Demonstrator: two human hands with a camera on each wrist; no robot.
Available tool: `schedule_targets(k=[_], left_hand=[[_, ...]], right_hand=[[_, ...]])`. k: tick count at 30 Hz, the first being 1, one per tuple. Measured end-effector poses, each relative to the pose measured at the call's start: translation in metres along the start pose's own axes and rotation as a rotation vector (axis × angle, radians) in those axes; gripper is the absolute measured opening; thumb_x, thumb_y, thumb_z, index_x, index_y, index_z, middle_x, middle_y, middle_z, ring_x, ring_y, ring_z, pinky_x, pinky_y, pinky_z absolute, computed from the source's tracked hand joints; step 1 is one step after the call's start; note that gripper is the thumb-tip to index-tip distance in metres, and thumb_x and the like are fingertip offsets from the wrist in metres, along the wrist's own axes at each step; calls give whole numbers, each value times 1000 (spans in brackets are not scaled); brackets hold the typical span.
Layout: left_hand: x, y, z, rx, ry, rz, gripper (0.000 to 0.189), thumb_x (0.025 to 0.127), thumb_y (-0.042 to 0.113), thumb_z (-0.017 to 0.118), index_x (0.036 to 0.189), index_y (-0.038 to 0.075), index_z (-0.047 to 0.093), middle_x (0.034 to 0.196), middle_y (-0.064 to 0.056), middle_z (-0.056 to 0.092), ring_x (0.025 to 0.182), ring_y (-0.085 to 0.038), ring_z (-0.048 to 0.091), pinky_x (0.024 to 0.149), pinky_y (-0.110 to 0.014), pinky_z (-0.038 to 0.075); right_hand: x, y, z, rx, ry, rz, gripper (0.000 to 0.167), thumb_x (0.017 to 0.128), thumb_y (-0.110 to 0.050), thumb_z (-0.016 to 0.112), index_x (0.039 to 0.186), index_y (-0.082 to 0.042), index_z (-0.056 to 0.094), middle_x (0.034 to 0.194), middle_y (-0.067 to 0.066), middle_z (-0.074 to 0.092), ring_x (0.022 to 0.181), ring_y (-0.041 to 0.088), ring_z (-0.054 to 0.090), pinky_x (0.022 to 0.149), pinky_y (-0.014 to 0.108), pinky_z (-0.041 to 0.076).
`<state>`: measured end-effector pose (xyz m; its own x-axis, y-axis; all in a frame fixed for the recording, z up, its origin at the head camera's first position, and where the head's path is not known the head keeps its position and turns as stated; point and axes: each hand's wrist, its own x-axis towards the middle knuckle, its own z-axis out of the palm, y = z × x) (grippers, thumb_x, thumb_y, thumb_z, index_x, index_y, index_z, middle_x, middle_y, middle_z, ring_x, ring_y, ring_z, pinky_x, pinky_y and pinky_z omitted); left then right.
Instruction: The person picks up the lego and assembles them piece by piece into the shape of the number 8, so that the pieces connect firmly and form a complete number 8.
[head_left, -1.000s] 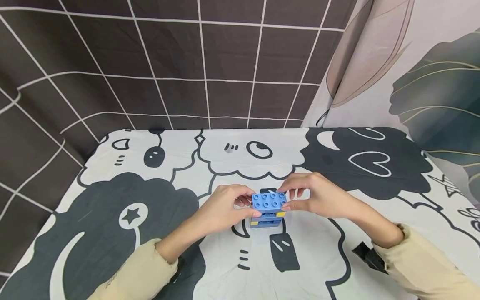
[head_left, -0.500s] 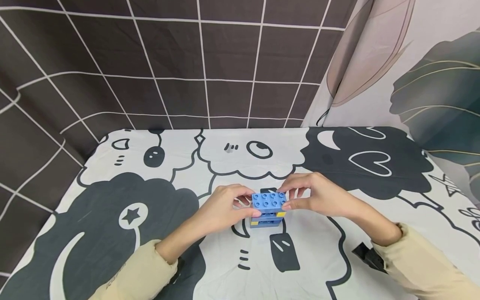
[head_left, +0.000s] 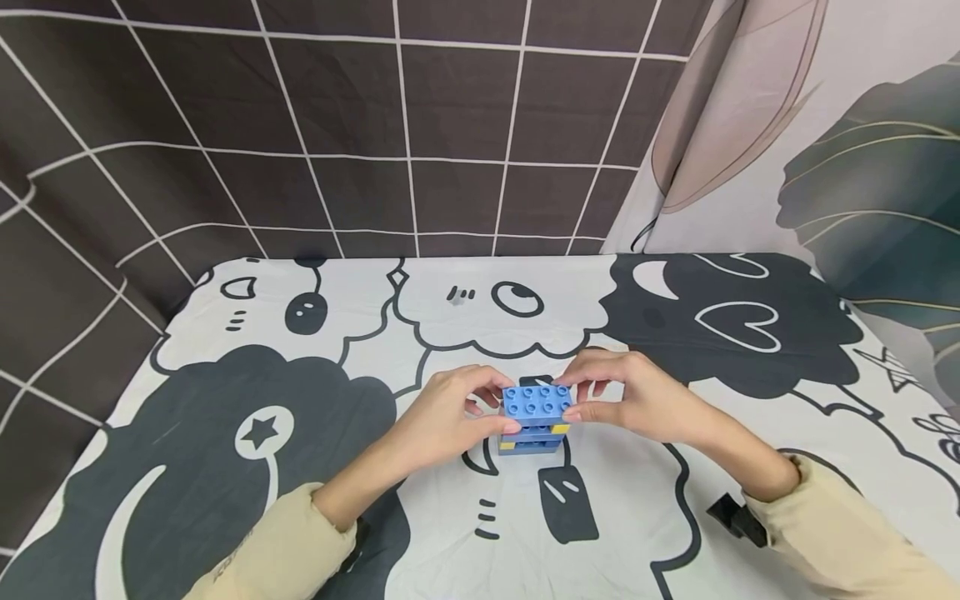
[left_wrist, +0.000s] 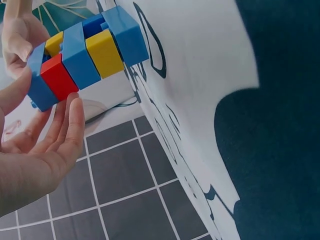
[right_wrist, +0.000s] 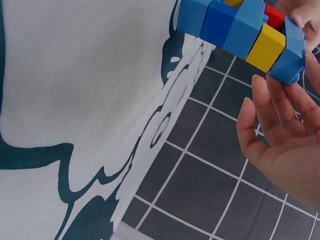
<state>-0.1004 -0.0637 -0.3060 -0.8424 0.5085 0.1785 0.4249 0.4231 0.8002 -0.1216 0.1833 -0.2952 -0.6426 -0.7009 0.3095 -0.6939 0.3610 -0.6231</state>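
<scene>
A tower of toy building bricks stands upright on the patterned cloth, topped by a light blue studded brick [head_left: 536,402]. My left hand [head_left: 453,417] pinches the left end of that top brick, thumb in front and fingers behind. At its right end, my right hand [head_left: 637,396] holds it the same way. In the left wrist view, a red brick [left_wrist: 59,77] sits directly under the top one, and a yellow brick [left_wrist: 104,52] lies lower, above the bottom blue brick [left_wrist: 125,36]. The right wrist view shows another yellow brick [right_wrist: 266,48] under the top and a dark blue brick [right_wrist: 218,22] lower down.
The black-and-white cartoon cloth [head_left: 442,533] covers the surface around the tower. Behind it hangs a dark grid-patterned curtain [head_left: 337,108], with a leaf-print curtain [head_left: 885,192] at the right. A black strap [head_left: 738,521] shows by the right sleeve.
</scene>
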Motion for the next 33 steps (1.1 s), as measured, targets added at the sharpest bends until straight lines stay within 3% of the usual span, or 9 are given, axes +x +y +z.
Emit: schedule_targets(k=[7,14,18,24,33], left_hand=[[-3,-1,2,5,32,-7,31,75,13,75,103,5,63,91,0,62,86,-14,58,71,-22,49],[-6,-3,3,14,47,27,33,75,12,75,103,4,62,95,-3,62,87,-17,59,71,-23,49],[-6,-3,5,22,60,44,32,74,11,76,102,5,62,94,-2,62,86,-17,59,70,-24,49],[-8,-4,7,32,79,52,31,74,11,76,101,6,63,92,-1,62,84,-15,59,70,-24,49],[-8,-6,7,35,75,53,32,73,12,76,102,6,63,94,-1,62,86,-14,59,71,-24,49]], right_hand=[[-3,-5,5,-82,48,-54,31,72,-2,74,102,-3,67,92,-2,62,75,10,55,62,21,45],[-6,-9,11,-151,100,-91,33,72,-1,74,104,-1,66,93,0,61,77,11,55,64,18,43],[-9,-9,14,-191,130,-114,29,81,-15,69,105,0,65,95,1,61,78,13,56,67,17,43],[-11,-8,18,-218,164,-142,38,89,-33,55,104,1,66,98,3,61,79,15,56,68,15,42],[-12,-7,20,-191,180,-129,28,83,-18,68,104,-1,65,98,2,60,75,10,55,63,14,40]])
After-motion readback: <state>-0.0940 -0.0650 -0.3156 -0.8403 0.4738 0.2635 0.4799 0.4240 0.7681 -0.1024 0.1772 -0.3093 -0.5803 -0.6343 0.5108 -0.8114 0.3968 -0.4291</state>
